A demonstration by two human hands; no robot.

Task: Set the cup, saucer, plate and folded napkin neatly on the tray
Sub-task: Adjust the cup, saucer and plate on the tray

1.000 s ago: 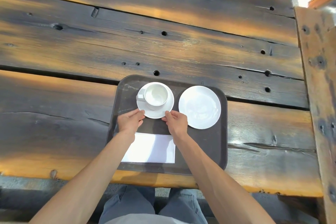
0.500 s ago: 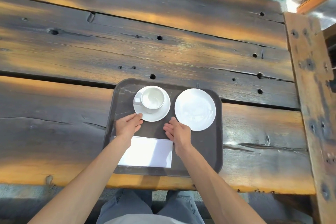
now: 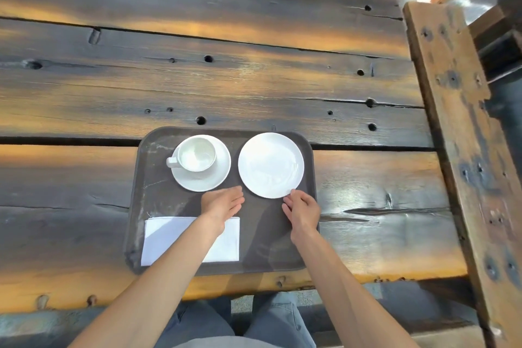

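My left hand [image 3: 223, 202] is open, fingers extended and loosely together, palm toward the tray, hovering over the bare centre of the tray [image 3: 158, 200] just below the saucer [image 3: 210, 179] and to the left of the plate [image 3: 270, 164]; it holds nothing, and I cannot tell whether it touches the tray surface. My left forearm crosses over the right part of the folded napkin [image 3: 169, 240]. My right hand [image 3: 302, 207] is partly curled, fingertips at the near right rim of the plate, apparently in contact with the edge; nothing is gripped or lifted. All four items are on the tray: cup [image 3: 196, 156] upright on the saucer at far left, handle pointing left, seated slightly left of the saucer's centre; plate at far right, just beside the saucer with a narrow gap between them; napkin flat in the near left corner, edges roughly parallel to the tray sides. The tray is dark, rectangular, rounded corners, with pale scuff marks, and sits near the near edge of the desk [image 3: 226, 79]. Desk is made of heavy weathered planks, dark with orange streaks, with bolt holes and long cracks. A second wooden beam [image 3: 463, 150] of similar timber runs along the right. Green floor visible beyond the far edge. My legs in grey-blue trousers [image 3: 279, 322] show below the desk.
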